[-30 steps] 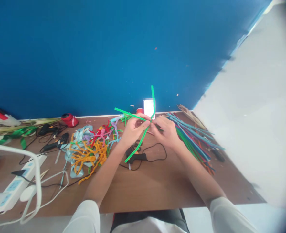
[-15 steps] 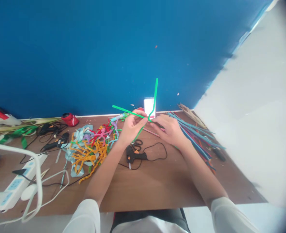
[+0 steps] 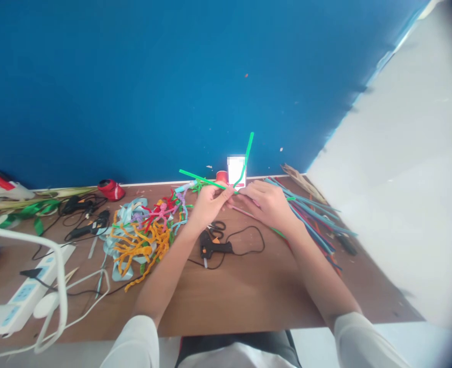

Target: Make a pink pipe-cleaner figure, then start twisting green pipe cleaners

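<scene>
Green pipe cleaners (image 3: 249,148) meet between my two hands above the back of the table. My left hand (image 3: 211,204) pinches them near the crossing, with one stem reaching out to the upper left. Close beside it, my right hand (image 3: 263,200) is closed on the same green stems; its fingertips are partly hidden. One stem rises steeply past the lit phone (image 3: 235,171), and green ends also show to the right of my right hand. Below the hands lie a black glue gun (image 3: 215,246) and black-handled scissors (image 3: 218,228).
Left of my hands is a pile of orange, red and purple pipe-cleaner shapes (image 3: 143,245) on pale blue ribbon. Blue pipe cleaners (image 3: 310,214) lie at right. A power strip (image 3: 30,291) and a white tubular frame (image 3: 61,286) occupy the left. A blue wall (image 3: 210,76) stands behind.
The upright green stem has dropped slightly and leans more to the right. Green ends now show right of my right hand, and the stem hanging below my left hand is no longer visible.
</scene>
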A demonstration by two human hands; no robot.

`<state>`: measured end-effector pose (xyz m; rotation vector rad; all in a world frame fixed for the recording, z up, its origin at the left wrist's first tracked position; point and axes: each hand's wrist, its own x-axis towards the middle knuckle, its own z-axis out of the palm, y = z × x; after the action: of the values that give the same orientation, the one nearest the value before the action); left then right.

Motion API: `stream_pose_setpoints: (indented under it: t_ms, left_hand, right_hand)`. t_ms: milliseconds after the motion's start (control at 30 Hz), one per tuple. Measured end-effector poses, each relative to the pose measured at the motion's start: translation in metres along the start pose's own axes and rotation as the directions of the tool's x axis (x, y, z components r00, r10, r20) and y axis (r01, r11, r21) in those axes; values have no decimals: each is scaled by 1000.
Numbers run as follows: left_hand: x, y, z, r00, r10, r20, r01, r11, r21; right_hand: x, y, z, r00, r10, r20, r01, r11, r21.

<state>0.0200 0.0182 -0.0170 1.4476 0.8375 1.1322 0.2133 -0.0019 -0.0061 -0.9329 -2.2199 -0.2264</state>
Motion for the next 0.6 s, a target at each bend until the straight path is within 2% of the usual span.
stream_pose_setpoints:
  t_ms: [200, 333, 467, 533, 600]
  left_hand:
    - [-4, 7, 3, 1000, -17, 10, 19, 983, -184]
    - [-4, 6, 3, 998, -56, 35, 62, 982, -181]
    - [-5, 8, 3, 991, -58, 121, 76, 985, -155]
    - [-6, 11, 2, 987, -19, 157, 38, 992, -118]
    - [-7, 14, 0, 985, 44, 169, -34, 998, -60]
  right_hand:
    - [1, -4, -3, 990, 132, 57, -144, 936, 321]
    - [1, 2, 1, 990, 138, 37, -142, 923, 358]
    - [1, 9, 4, 996, 65, 57, -83, 905, 417]
    - [0, 12, 5, 999, 30, 28, -38, 917, 398]
    - [0, 14, 6, 999, 35, -17, -28, 954, 299]
